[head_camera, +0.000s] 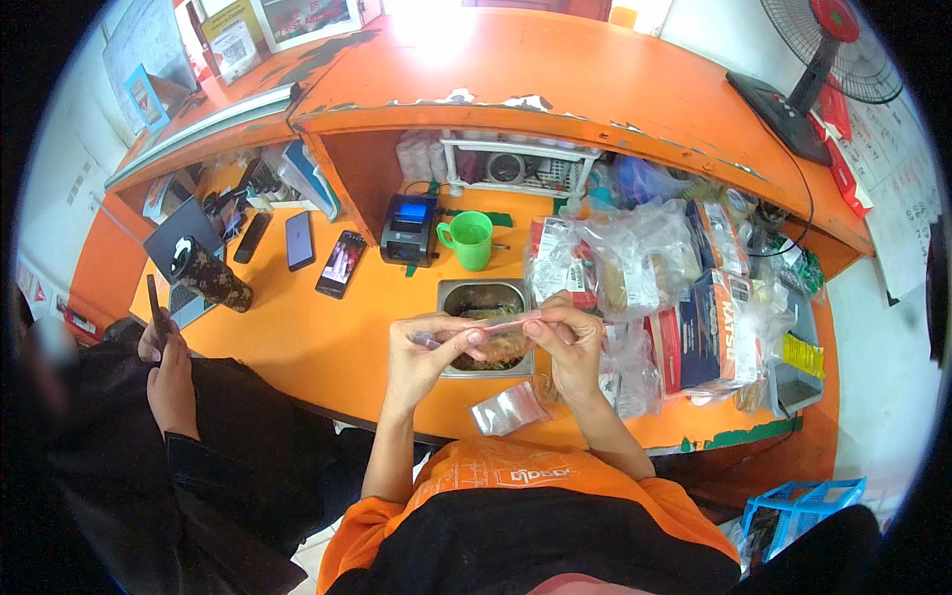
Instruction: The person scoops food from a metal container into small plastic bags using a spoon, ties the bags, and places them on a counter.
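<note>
My left hand (pixel 435 343) and my right hand (pixel 569 336) pinch the two ends of a small clear plastic bag (pixel 507 323), stretched between them. What looks like a clear tube or rolled plastic also sticks out from my left fingers. Beneath the hands stands a metal food container (pixel 485 291) with food inside, partly covered by my fingers. A stack of small clear plastic bags (pixel 509 409) lies on the orange table near its front edge, below the container.
A green mug (pixel 471 239) and a small black printer (pixel 409 229) stand behind the container. Packaged boxes and plastic bags (pixel 647 275) crowd the right. Phones (pixel 300 240), a patterned tumbler (pixel 212 275) and a laptop are left, where another person (pixel 171 387) holds a phone.
</note>
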`<state>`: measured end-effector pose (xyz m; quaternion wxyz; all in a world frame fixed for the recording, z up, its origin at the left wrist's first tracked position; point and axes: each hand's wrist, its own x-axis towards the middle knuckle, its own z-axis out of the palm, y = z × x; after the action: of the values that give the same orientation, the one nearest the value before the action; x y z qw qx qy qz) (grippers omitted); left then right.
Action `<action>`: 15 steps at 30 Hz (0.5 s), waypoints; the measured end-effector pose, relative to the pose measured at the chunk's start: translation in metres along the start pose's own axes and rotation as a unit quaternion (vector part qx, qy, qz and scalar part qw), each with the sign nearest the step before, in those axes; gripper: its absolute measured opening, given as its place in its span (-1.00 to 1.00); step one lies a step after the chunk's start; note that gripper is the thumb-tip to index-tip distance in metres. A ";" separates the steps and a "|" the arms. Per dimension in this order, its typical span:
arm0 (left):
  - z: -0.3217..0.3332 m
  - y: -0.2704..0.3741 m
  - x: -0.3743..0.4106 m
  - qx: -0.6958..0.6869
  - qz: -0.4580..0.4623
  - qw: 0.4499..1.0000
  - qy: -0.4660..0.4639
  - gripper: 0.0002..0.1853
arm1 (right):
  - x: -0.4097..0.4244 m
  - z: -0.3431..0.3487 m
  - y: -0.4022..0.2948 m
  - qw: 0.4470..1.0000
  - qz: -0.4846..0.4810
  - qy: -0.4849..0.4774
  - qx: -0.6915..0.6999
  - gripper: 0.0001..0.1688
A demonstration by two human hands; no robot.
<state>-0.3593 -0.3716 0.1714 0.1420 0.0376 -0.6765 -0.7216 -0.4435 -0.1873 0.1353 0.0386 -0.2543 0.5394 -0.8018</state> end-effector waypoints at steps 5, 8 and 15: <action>0.024 -0.004 -0.004 -0.090 -0.022 0.995 0.018 -0.83 | -0.013 0.006 -0.007 0.991 0.044 0.064 0.110 -0.90; 0.032 -0.010 -0.007 -0.079 -0.031 0.996 0.039 -0.86 | -0.013 0.004 -0.015 0.997 0.066 0.030 -0.001 -0.90; 0.042 -0.011 -0.008 0.067 -0.002 0.998 0.011 -0.86 | -0.022 0.001 -0.012 0.997 0.082 0.000 0.010 -0.88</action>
<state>-0.3633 -0.3287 0.1625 0.1452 0.0565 -0.7214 -0.6747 -0.4213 -0.1761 0.1383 0.1067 -0.2091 0.5504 -0.8012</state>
